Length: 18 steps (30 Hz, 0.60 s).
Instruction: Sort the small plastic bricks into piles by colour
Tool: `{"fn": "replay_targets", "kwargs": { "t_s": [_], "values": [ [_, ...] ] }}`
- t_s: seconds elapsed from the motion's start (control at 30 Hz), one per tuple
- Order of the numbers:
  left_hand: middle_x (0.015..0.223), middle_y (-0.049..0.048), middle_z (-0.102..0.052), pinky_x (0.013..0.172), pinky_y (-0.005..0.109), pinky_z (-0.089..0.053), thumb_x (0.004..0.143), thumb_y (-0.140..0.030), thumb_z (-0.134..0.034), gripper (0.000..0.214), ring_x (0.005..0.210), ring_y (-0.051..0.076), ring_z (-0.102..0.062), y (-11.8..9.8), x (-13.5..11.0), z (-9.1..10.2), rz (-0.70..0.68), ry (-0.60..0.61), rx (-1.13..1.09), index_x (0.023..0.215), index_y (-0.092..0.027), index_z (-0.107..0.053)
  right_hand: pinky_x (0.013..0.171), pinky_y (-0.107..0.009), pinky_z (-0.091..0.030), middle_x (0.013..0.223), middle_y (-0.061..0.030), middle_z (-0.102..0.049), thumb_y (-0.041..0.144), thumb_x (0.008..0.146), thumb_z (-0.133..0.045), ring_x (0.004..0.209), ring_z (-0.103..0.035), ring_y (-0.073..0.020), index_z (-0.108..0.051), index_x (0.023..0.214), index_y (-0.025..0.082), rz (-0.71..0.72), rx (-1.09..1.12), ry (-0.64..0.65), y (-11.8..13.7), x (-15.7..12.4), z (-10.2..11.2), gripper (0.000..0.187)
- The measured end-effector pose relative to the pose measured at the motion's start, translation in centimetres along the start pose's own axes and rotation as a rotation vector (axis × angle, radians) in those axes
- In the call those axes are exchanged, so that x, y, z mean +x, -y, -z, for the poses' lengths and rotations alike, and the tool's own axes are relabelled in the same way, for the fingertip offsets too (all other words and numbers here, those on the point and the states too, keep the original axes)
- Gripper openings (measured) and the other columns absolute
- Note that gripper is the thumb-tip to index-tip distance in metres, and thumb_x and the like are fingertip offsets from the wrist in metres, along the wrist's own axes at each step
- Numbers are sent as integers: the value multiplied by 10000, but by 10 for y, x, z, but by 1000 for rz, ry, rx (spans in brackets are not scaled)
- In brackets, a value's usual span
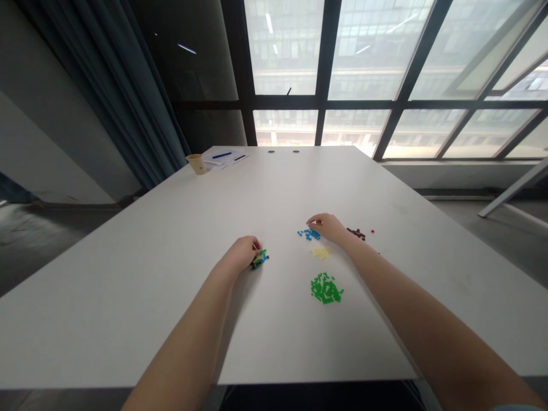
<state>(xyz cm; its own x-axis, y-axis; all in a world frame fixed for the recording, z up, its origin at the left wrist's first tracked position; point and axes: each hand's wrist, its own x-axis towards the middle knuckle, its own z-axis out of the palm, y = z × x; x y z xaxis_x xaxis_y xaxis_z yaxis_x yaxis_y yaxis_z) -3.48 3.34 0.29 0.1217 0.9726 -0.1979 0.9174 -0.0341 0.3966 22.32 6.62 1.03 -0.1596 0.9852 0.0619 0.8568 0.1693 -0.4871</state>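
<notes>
My left hand (245,251) rests on the table at a small mixed heap of building bricks (259,260) in green, blue, brown and pale yellow. Its fingers are curled and pinched close at the heap's far edge; what they hold, if anything, is too small to tell. Farther right, my right hand (326,226) hovers at the blue bricks (309,234), thumb and fingertips together, with any piece between them not distinguishable. Nearer to me than the blue pieces lie pale yellow bricks (321,252), and closer still a larger spread of green bricks (326,289).
Dark brown bricks (356,233) lie beyond my right forearm, partly hidden by it, with a red brick (372,231) beside them. At the white table's (274,342) far left stand a paper cup (197,164) and papers (218,161) with a blue pen (222,155).
</notes>
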Motion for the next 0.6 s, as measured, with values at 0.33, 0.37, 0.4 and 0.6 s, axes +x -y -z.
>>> {"fn": "replay_targets", "kwargs": {
  "t_s": [0.33, 0.37, 0.4, 0.6],
  "values": [
    [740, 100, -657, 546, 238, -362, 639, -114, -456, 191, 654, 178, -570, -13, -12, 6, -2, 12, 105, 705, -132, -635, 534, -232, -361, 666, -36, -629, 377, 735, -480, 585, -514, -136, -685, 808, 167, -38, 182, -123, -34, -77, 21, 303],
    [735, 98, -655, 534, 231, -357, 638, -115, -453, 190, 644, 172, -567, -14, -13, 7, -2, 14, 127, 700, -131, -633, 528, -233, -356, 650, -35, -623, 383, 734, -480, 577, -512, -137, -683, 804, 161, -59, 187, -134, -38, -82, 21, 309],
    [726, 96, -654, 525, 226, -353, 639, -121, -453, 185, 633, 166, -564, -14, -13, 8, -4, 21, 142, 691, -131, -631, 518, -233, -349, 628, -33, -615, 391, 733, -479, 564, -506, -137, -682, 802, 156, -81, 188, -143, -43, -85, 22, 319],
    [750, 74, -648, 526, 210, -378, 612, -196, -532, 141, 629, 151, -559, -8, -8, 9, -45, 67, 63, 708, -141, -620, 515, -236, -325, 565, -15, -565, 421, 734, -472, 536, -474, -129, -676, 802, 140, -109, 179, -216, -58, -86, 27, 354]
  ]
}}
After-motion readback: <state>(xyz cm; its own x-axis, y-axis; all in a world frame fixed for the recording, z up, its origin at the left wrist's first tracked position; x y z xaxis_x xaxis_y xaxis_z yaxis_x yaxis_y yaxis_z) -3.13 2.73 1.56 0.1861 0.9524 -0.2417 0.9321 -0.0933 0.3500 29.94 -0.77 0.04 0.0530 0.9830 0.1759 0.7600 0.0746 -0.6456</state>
